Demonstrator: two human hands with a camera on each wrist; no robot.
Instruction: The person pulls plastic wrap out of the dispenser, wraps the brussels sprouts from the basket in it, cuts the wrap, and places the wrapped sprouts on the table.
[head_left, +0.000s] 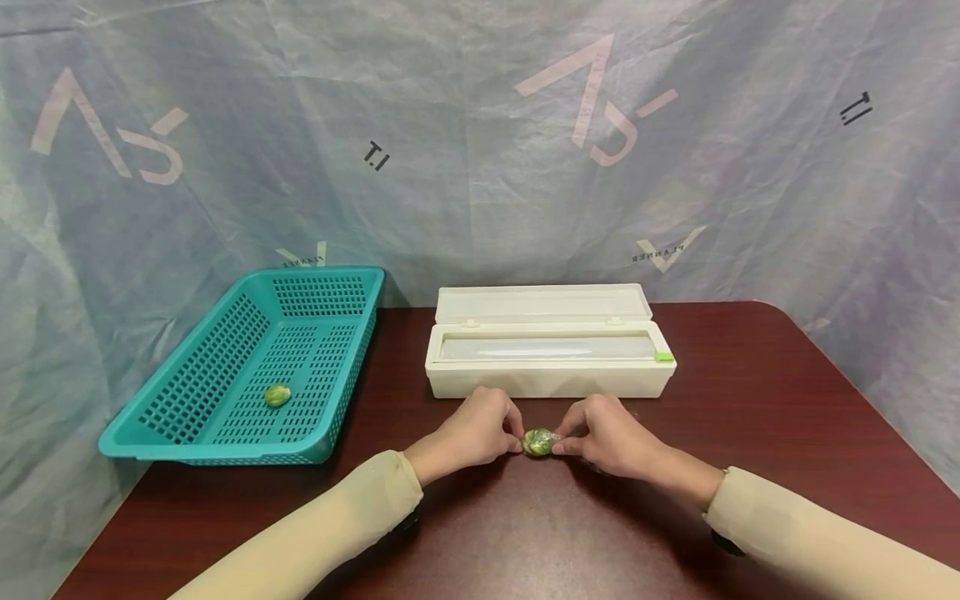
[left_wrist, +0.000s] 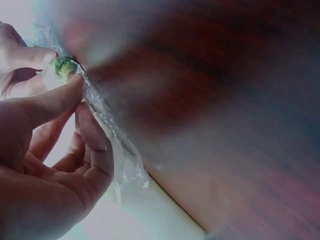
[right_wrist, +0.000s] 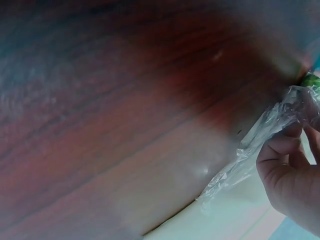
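A small Brussels sprout [head_left: 537,442] wrapped in clear plastic film sits between both hands, just above the dark table. My left hand [head_left: 480,427] pinches the film at the sprout's left side with thumb and forefinger. On the other side, my right hand [head_left: 611,435] pinches the gathered film close to the sprout. In the left wrist view a crinkled tail of plastic film [left_wrist: 117,132] runs out past the left fingers. Another loose strip of film [right_wrist: 240,162] trails from the right fingers in the right wrist view.
Behind the hands stands a white film dispenser box [head_left: 551,383] with its lid raised and film inside. To the left is a teal perforated basket [head_left: 360,367] holding another green sprout [head_left: 277,395]. A grey printed sheet [head_left: 465,167] hangs behind the table [head_left: 765,400].
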